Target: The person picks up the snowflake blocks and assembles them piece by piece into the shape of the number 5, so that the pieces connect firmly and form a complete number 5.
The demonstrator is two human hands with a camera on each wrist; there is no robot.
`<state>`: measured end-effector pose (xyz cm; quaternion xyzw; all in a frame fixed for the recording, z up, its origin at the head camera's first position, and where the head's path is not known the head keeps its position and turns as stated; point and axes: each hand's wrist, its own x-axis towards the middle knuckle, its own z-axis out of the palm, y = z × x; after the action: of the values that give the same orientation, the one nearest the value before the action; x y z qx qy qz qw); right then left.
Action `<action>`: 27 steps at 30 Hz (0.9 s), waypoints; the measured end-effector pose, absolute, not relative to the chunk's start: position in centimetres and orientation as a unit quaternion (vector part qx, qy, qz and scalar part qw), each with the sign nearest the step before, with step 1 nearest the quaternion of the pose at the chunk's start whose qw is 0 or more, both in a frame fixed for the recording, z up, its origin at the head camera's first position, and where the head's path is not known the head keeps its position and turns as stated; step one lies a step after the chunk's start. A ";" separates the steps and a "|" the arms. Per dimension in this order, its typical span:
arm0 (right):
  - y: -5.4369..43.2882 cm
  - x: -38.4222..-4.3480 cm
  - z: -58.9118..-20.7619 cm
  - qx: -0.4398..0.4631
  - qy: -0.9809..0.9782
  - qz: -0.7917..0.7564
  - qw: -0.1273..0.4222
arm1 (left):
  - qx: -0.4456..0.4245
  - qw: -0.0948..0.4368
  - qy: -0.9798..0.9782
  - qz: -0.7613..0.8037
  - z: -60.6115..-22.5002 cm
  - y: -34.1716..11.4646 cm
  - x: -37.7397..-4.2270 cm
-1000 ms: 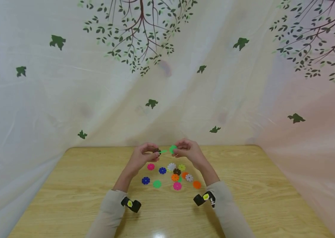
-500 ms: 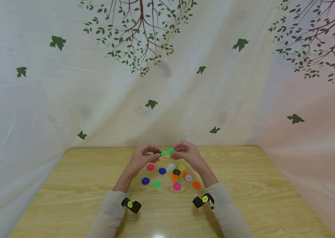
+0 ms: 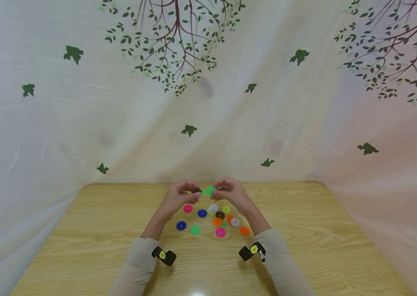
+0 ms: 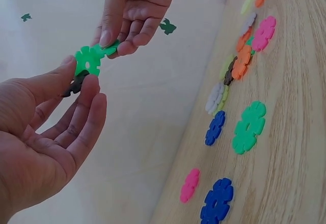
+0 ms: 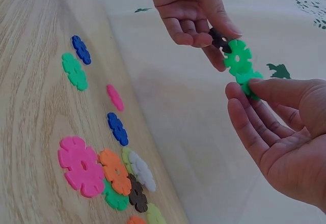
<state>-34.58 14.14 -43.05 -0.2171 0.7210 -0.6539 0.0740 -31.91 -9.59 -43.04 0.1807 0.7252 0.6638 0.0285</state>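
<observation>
Above the far part of the table, my left hand pinches a dark brown snowflake disc between thumb and fingers. Joined to that disc's edge is a green snowflake disc with slots round its rim. My right hand pinches another green snowflake disc, partly covered by the thumb. The two green discs meet edge to edge at an angle; whether their slots are fully locked I cannot tell.
Loose discs lie on the wooden table below the hands: blue, green, pink, orange and others. Several overlap in a cluster. A printed cloth hangs behind the table.
My right hand has moved left and slightly down, bringing its green disc against the green one on the brown disc. The left hand stays nearly in place.
</observation>
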 end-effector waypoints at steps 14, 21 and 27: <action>14.3 -34.5 -43.1 -0.206 0.733 -0.645 0.066 | 0.162 0.038 0.731 0.662 -43.7 -9.3 -32.1; 14.4 -34.6 -43.1 -0.196 0.734 -0.646 0.070 | 0.153 0.053 0.726 0.668 -43.9 -9.3 -32.1; 14.3 -34.4 -43.0 -0.194 0.727 -0.654 0.074 | 0.147 0.063 0.719 0.676 -43.7 -9.1 -31.9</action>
<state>-34.42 14.33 -43.03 -0.1936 0.7272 -0.6544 0.0743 -31.91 -9.14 -43.72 0.1475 0.7194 0.6758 0.0627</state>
